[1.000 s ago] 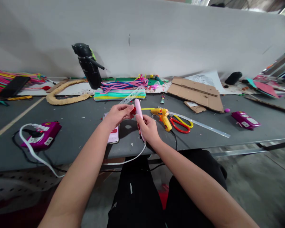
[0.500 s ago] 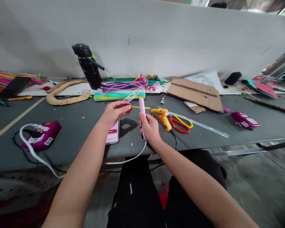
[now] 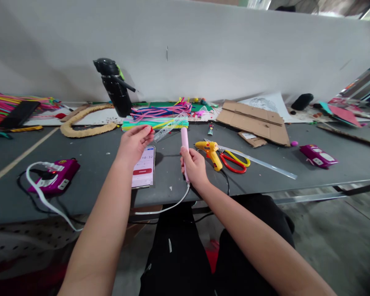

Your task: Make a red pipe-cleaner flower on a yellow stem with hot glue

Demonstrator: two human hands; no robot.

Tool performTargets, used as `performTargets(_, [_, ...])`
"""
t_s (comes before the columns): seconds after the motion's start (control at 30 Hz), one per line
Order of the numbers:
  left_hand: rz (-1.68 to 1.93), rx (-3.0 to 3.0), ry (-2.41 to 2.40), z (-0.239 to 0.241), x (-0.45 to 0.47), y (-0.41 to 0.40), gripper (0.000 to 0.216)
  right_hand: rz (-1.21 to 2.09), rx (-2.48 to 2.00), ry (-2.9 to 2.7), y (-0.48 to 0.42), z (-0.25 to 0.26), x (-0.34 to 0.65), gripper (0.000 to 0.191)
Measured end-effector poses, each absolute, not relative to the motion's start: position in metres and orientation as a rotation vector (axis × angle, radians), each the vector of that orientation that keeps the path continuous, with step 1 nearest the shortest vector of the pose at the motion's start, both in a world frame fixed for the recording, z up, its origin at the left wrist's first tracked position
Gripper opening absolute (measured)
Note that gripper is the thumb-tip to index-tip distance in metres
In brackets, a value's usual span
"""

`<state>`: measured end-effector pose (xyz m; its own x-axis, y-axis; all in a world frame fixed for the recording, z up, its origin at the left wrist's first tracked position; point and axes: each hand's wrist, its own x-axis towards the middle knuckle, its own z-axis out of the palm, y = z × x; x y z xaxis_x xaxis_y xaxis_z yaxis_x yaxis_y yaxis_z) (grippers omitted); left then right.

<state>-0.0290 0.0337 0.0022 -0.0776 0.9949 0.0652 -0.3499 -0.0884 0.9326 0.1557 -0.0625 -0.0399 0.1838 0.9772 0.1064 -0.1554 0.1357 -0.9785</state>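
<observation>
My right hand [image 3: 195, 166] is closed around a pink pen-shaped tool [image 3: 184, 142], which stands upright and trails a white cable [image 3: 165, 209] over the table edge. My left hand [image 3: 133, 142] hovers above a phone [image 3: 144, 166] and pinches a small red piece [image 3: 148, 129] in its fingertips. A clear ruler [image 3: 169, 128] and a yellow strip lie just beyond the two hands.
A yellow glue gun [image 3: 211, 151], red-and-yellow scissors [image 3: 234, 160] and a clear glue stick [image 3: 262, 162] lie right of my hands. A black bottle [image 3: 114, 86], coloured pipe cleaners [image 3: 158, 117], cardboard [image 3: 255, 120] and two magenta power strips [image 3: 54, 176] [image 3: 318, 155] sit on the grey table [image 3: 95, 172].
My left hand has drawn away from the pink tool to the left with the red piece, uncovering the phone screen. My right hand tilted the tool upright.
</observation>
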Motion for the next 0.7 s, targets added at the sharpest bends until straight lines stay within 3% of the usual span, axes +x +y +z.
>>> performTargets(0.23, [1.218, 1.132, 0.840, -0.004, -0.009, 0.022, 0.036, 1.048, -1.142, -1.202, -0.066, -0.038, 0.153, 0.047])
performTargets(0.7, [1.080, 1.312, 0.785, -0.009, -0.001, 0.015, 0.037, 1.031, -1.115, -1.192, -0.065, -0.039, 0.153, 0.044])
